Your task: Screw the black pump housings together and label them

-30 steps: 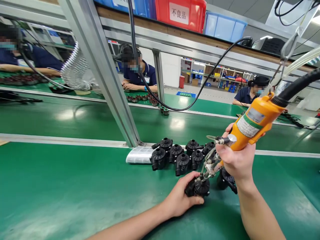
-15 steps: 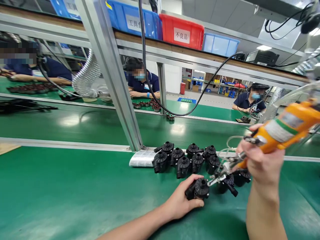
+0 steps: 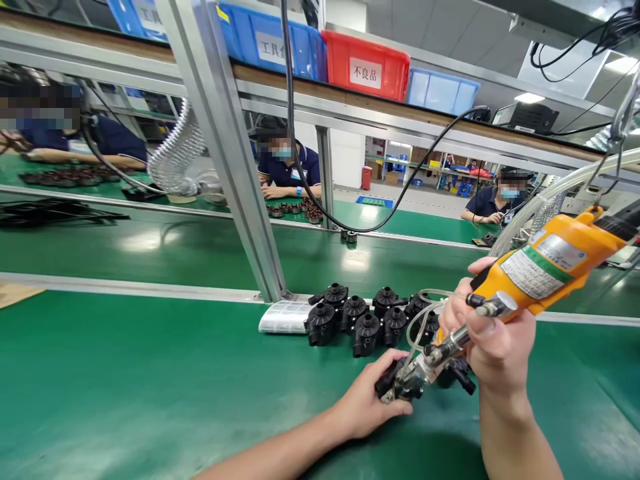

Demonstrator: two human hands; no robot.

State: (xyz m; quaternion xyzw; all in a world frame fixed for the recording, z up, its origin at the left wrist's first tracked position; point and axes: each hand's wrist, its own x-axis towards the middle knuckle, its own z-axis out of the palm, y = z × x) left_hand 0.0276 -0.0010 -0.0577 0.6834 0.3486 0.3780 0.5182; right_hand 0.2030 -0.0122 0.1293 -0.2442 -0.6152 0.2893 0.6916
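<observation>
My left hand point(image 3: 367, 400) grips a black pump housing point(image 3: 389, 377) on the green bench, thumb and fingers wrapped round its sides. Closed round an orange electric screwdriver point(image 3: 555, 263) is my right hand point(image 3: 495, 340). The screwdriver slants down to the left, and its metal nose point(image 3: 413, 377) lies over the held housing, hiding most of its top. Whether the tip touches a screw is hidden. Behind my hands stand several more black pump housings point(image 3: 367, 331), grouped in rows. One lies partly covered by the tool and my right hand.
A roll of white labels point(image 3: 285, 317) lies left of the housings. A metal post point(image 3: 225, 147) rises from the bench edge. Overhead, a shelf carries blue bins point(image 3: 270, 43) and a red bin point(image 3: 367, 63). A black cable point(image 3: 360, 230) droops in front. Co-workers sit across the bench.
My right hand has brought the screwdriver left and down, so its nose now covers the held housing's top. My left hand keeps its grip, nearly still.
</observation>
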